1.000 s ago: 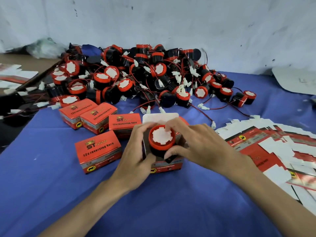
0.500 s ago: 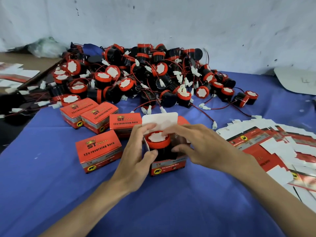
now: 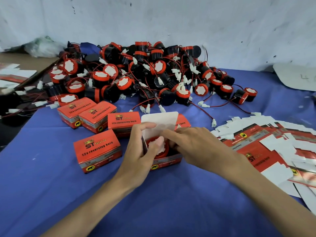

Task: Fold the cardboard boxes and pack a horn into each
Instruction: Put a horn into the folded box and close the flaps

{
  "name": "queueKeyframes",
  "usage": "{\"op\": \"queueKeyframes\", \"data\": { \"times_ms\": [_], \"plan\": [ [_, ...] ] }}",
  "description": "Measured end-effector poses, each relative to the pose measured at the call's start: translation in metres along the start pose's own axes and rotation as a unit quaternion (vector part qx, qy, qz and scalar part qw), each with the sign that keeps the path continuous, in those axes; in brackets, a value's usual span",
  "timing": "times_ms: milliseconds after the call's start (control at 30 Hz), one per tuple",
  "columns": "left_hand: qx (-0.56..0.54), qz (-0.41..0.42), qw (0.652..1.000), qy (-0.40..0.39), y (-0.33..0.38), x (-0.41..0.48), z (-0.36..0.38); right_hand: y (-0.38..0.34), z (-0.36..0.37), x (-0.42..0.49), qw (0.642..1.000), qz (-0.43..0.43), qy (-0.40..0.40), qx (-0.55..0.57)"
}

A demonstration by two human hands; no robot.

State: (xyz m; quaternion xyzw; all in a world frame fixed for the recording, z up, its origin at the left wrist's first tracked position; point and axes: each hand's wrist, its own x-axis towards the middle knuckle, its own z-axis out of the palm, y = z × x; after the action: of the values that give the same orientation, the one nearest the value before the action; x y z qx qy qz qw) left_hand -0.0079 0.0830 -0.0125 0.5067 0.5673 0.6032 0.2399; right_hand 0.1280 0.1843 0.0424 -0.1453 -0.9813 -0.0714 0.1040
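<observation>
An open red cardboard box (image 3: 168, 161) stands on the blue cloth in front of me, its white lid flap (image 3: 159, 119) raised at the back. A red-rimmed black horn (image 3: 158, 147) sits down inside it. My left hand (image 3: 138, 151) grips the box's left side, thumb over the horn. My right hand (image 3: 193, 146) presses its fingertips on the horn's top from the right. A big pile of loose horns (image 3: 145, 74) with red wires lies behind.
Several closed red boxes (image 3: 97, 149) stand left of the open one. Flat unfolded box blanks (image 3: 266, 144) are spread at the right. A white wall (image 3: 171, 23) backs the table. More blanks (image 3: 13, 74) lie at the far left edge.
The horn has gone from above the box rim down into the box, pushed by both hands. The hands have lowered with it.
</observation>
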Motion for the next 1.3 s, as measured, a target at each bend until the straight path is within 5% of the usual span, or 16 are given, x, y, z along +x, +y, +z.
{"op": "queueKeyframes", "data": {
  "times_ms": [233,400,633,700,833,933,1100,1300],
  "plan": [
    [0.062,0.000,0.998,0.013,-0.002,0.003,0.003,0.011,-0.017,-0.005,0.987,0.015,-0.093,0.128],
    [0.077,-0.024,0.997,0.010,-0.001,0.005,0.002,0.023,-0.053,-0.021,0.995,0.084,-0.043,-0.016],
    [0.073,-0.022,0.997,-0.013,0.006,0.000,0.006,-0.006,-0.057,0.000,0.950,0.142,0.095,0.262],
    [0.068,-0.012,0.997,-0.019,0.007,-0.002,0.008,-0.015,-0.044,0.008,0.967,0.118,0.067,0.217],
    [0.071,0.004,0.997,-0.028,0.008,-0.004,0.010,-0.029,-0.024,0.007,0.994,0.071,0.061,-0.047],
    [0.081,0.013,0.996,-0.039,0.007,-0.005,0.010,-0.035,-0.011,0.002,0.988,0.084,0.127,-0.037],
    [0.064,0.007,0.997,-0.048,0.005,-0.004,0.010,-0.039,0.004,0.008,0.992,0.057,0.108,0.038],
    [0.066,0.003,0.996,-0.052,0.003,-0.005,0.010,-0.036,-0.004,0.007,0.979,0.123,0.119,0.107]
  ]
}}
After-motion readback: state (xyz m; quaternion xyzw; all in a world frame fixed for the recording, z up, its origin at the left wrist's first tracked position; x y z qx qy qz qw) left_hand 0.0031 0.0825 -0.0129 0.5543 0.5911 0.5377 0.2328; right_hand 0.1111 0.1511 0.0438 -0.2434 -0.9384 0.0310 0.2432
